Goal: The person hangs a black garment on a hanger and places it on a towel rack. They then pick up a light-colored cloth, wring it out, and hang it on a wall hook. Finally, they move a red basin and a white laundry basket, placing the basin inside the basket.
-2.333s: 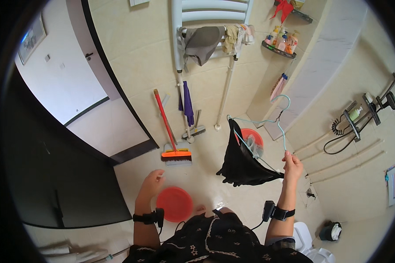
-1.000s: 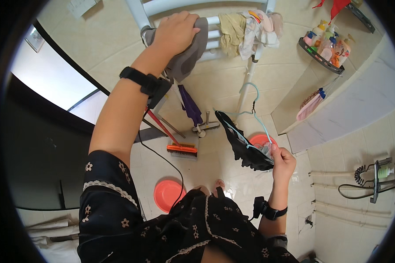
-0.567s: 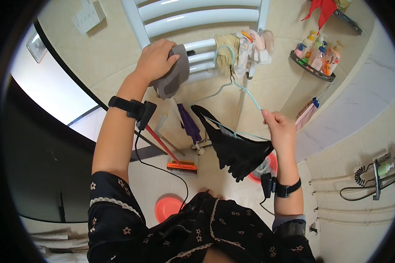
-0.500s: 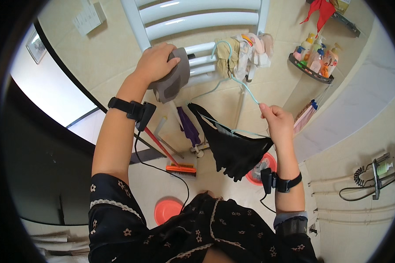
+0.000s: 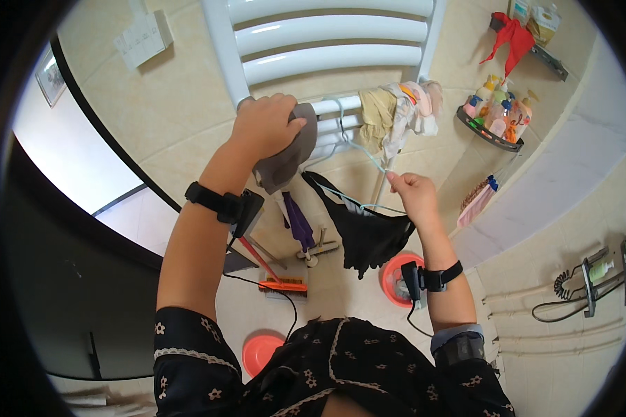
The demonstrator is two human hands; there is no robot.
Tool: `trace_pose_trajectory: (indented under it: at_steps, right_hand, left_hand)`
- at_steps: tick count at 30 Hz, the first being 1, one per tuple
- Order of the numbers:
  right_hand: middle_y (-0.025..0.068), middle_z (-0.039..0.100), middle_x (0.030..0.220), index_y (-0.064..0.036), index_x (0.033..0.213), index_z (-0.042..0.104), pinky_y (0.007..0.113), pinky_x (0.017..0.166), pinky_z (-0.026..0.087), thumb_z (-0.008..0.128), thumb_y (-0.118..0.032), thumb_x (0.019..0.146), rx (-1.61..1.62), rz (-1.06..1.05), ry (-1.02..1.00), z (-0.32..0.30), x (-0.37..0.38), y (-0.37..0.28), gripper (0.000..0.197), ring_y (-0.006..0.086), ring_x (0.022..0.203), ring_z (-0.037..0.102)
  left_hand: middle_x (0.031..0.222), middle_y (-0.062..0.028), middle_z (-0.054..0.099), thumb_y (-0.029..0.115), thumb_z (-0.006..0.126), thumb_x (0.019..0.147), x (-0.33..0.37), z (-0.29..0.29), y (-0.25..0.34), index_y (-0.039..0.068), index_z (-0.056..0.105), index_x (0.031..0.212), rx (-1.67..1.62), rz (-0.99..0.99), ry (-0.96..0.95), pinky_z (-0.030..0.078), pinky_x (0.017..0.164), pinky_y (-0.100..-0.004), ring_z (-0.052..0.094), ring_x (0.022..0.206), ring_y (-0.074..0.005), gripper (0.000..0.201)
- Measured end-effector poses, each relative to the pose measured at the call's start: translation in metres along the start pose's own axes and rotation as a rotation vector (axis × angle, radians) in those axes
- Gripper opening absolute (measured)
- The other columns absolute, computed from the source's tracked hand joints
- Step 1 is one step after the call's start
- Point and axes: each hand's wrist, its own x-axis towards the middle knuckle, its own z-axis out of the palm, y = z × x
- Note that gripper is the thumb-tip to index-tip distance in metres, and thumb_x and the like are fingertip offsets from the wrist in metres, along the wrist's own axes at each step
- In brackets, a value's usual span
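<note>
A grey cloth garment [image 5: 292, 154] drapes over the white rail at the left, and my left hand [image 5: 268, 125] is closed over its top, thumb to the right. My right hand [image 5: 412, 194] pinches the right shoulder of a light-blue hanger [image 5: 367, 156]. Black underpants [image 5: 372, 236] hang from this hanger, their waist stretched along it. The hanger's hook overlaps the top rail; whether it rests over the rail I cannot tell. Right of the hook, a pale yellow cloth [image 5: 378, 119] and several white and pink cloths [image 5: 416, 111] hang on the rack.
The white towel rack [image 5: 334, 31] is fixed to the tiled wall. A corner shelf [image 5: 490, 132] of pump bottles stands right of it. Below are a red-handled broom [image 5: 283, 285], a purple cloth [image 5: 299, 222] and two red basins [image 5: 261, 354], [image 5: 389, 278].
The whole view has shifted, so the rack sits lower in it. My right hand has moved left with the hanger and underpants, and the hook is now further left along the rail.
</note>
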Motion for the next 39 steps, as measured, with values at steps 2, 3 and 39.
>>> trace_pose_trajectory:
  at_steps: [2, 3, 39]
  right_hand:
    - [0.0026, 0.046, 0.046, -0.0033, 0.063, 0.063, 0.029, 0.047, 0.036, 0.062, -0.042, 0.082, -0.002, 0.016, -0.008, 0.009, -0.001, 0.007, 0.043, 0.0108, 0.046, 0.043]
    - [0.0028, 0.046, 0.046, -0.0033, 0.064, 0.063, 0.029, 0.047, 0.036, 0.062, -0.043, 0.082, -0.016, 0.014, 0.004, 0.010, 0.000, 0.007, 0.043, 0.0108, 0.046, 0.044]
    - [0.0074, 0.060, 0.090, -0.0029, 0.107, 0.058, 0.027, 0.072, 0.047, 0.062, -0.015, 0.084, 0.105, -0.009, 0.129, -0.053, -0.079, 0.085, 0.026, 0.0151, 0.079, 0.057]
  left_hand:
    - [0.088, -0.0086, 0.061, 0.033, 0.057, 0.081, 0.000, 0.007, -0.003, 0.007, 0.056, 0.089, 0.006, 0.027, 0.048, 0.041, 0.074, -0.0416, 0.057, 0.084, -0.0294, 0.026]
    - [0.086, -0.0068, 0.060, 0.034, 0.058, 0.081, -0.001, 0.009, -0.004, 0.008, 0.056, 0.088, 0.010, 0.038, 0.069, 0.040, 0.073, -0.0412, 0.058, 0.083, -0.0274, 0.026]
    - [0.123, -0.0101, 0.049, 0.029, 0.055, 0.085, -0.016, 0.002, 0.018, 0.013, 0.051, 0.124, 0.131, 0.074, 0.222, 0.028, 0.098, -0.0432, 0.044, 0.115, -0.0302, 0.043]
